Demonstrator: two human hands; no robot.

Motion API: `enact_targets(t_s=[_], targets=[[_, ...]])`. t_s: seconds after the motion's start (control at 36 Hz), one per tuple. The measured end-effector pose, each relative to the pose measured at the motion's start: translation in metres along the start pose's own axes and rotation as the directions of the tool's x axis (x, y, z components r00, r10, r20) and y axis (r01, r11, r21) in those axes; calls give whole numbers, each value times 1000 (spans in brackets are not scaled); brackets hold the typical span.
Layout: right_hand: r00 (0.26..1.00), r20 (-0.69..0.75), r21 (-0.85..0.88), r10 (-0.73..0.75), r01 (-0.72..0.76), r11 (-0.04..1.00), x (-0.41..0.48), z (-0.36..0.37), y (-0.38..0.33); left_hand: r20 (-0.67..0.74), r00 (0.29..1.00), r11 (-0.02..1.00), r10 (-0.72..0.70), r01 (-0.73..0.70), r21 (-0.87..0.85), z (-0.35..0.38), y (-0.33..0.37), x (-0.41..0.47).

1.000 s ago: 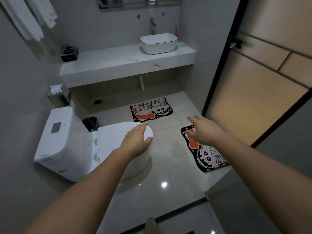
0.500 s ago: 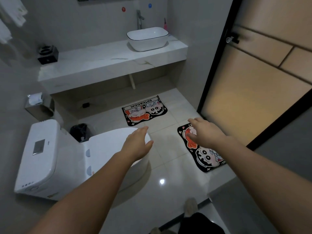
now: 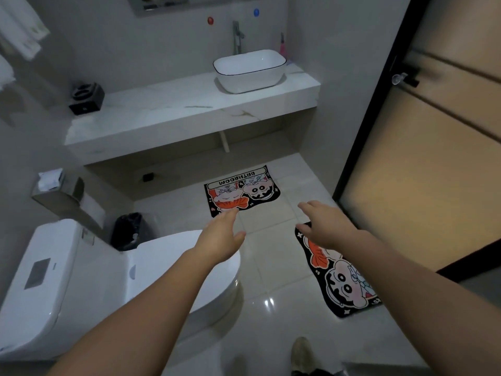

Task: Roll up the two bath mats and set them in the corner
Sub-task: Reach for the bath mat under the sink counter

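Observation:
Two black cartoon bath mats lie flat on the tiled floor. The far mat [image 3: 242, 189], printed with "BATHROOM", sits below the counter. The near mat [image 3: 339, 278] lies by the door on the right; my right arm covers part of it. My left hand [image 3: 219, 236] is stretched forward over the toilet lid's front edge, fingers apart, holding nothing. Over the near mat's far end hovers my right hand [image 3: 324, 225], open and empty, well above the floor.
A white toilet [image 3: 81, 280] fills the lower left, with a black bin [image 3: 130, 230] behind it. A marble counter [image 3: 176, 115] with a white basin [image 3: 250, 70] spans the back wall. A frosted sliding door [image 3: 423, 169] stands at right. My shoe [image 3: 302, 351] is on the floor.
I have stepped into the room, so both mats look nearer and lower in view. Both arms stay stretched forward with the hands open.

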State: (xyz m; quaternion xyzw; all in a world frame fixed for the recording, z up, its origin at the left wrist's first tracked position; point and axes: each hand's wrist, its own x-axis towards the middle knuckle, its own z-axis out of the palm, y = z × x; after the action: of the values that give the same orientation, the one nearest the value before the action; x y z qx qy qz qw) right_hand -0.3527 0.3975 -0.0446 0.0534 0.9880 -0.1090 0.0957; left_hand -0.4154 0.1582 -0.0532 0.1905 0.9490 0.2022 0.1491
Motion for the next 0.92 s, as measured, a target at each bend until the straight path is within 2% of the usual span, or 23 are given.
enact_targets(t_s=[0.39, 0.67, 0.92], targets=[[993, 95, -21, -66, 68, 997, 110, -22, 54, -51, 997, 997, -62, 59, -56, 4, 30, 94], [992, 116, -27, -57, 60, 998, 164, -33, 66, -38, 996, 994, -79, 76, -80, 0, 13, 149], [993, 109, -5, -34, 35, 999, 253, -41, 55, -32, 998, 998, -55, 53, -36, -21, -28, 237]])
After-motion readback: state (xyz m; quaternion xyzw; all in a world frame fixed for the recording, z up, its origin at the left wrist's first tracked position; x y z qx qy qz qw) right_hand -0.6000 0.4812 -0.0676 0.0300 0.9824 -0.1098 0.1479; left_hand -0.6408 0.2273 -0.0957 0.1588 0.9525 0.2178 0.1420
